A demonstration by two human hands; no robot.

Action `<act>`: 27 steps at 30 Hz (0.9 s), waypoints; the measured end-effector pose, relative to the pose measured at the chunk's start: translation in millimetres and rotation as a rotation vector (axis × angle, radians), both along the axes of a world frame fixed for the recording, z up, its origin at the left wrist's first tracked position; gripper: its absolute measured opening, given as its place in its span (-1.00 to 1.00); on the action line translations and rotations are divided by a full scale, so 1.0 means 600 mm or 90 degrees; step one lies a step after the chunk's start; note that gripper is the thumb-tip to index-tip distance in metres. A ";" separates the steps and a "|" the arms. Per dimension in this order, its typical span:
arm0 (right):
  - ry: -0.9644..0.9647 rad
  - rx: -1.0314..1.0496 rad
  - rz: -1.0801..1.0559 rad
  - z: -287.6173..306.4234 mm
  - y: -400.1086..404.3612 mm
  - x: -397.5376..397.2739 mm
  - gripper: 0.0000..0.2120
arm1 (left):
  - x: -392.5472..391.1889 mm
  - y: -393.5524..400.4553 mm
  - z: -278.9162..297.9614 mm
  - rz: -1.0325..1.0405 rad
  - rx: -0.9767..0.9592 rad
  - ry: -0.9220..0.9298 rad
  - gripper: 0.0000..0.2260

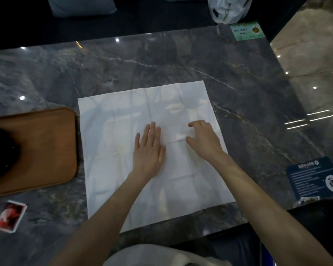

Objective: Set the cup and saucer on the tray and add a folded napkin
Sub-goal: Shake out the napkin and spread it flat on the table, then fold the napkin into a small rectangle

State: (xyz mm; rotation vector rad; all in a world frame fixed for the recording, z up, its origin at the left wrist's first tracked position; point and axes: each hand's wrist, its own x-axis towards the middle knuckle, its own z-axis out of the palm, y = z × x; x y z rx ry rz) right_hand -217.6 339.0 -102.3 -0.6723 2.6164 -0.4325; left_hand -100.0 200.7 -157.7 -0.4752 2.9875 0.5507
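A large white napkin [123,146] lies spread flat and unfolded on the grey marble table [181,60]. My left hand [149,148] rests palm down on its middle, fingers together and straight. My right hand [205,140] sits just to the right on the napkin, fingers curled and spread, touching the cloth without gripping it. A brown wooden tray [52,146] lies at the left edge. A dark round object [0,152] stands on the tray, cut off by the frame; I cannot tell cup from saucer.
Red-and-white cards [10,215] lie at the lower left. A dark blue printed card [315,177] sits near the table's right edge, a green card [247,30] at the far right corner. A white plastic bag [228,8] stands beyond the table. Shiny floor lies to the right.
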 end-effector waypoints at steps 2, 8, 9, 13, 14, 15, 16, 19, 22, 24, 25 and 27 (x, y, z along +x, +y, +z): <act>-0.007 -0.007 0.045 -0.007 -0.037 -0.008 -0.60 | 0.007 -0.014 -0.012 0.001 0.005 -0.016 -0.46; -0.006 -0.024 0.134 -0.023 -0.130 -0.043 -0.64 | 0.014 -0.024 -0.027 0.007 0.002 -0.027 -0.49; -0.003 -0.027 0.142 -0.025 -0.143 -0.052 -0.65 | 0.012 -0.025 -0.025 0.007 0.003 -0.015 -0.51; 0.010 -0.041 0.165 -0.031 -0.187 -0.092 -0.68 | -0.028 -0.061 0.003 0.029 0.014 0.079 -0.68; 0.015 -0.043 0.170 -0.032 -0.197 -0.103 -0.68 | -0.046 -0.075 0.010 0.040 0.028 0.103 -0.70; 0.021 -0.044 0.173 -0.034 -0.205 -0.114 -0.68 | -0.065 -0.091 0.015 0.051 0.042 0.121 -0.70; 0.027 -0.045 0.175 -0.035 -0.212 -0.123 -0.68 | -0.085 -0.108 0.020 0.062 0.054 0.138 -0.70; 0.039 -0.033 0.178 -0.043 -0.227 -0.145 -0.65 | -0.138 -0.156 0.023 0.070 0.048 0.186 -0.71; 0.054 0.003 0.184 -0.052 -0.234 -0.154 -0.56 | -0.172 -0.191 0.007 0.049 -0.032 0.158 -0.65; 0.066 0.021 0.189 -0.056 -0.234 -0.155 -0.53 | -0.181 -0.202 -0.006 0.031 -0.069 0.111 -0.60; 0.070 0.028 0.193 -0.057 -0.234 -0.155 -0.52 | -0.182 -0.204 -0.012 0.027 -0.070 0.086 -0.59; 0.073 0.040 0.203 -0.060 -0.234 -0.159 -0.52 | -0.181 -0.204 -0.020 0.037 -0.047 0.045 -0.56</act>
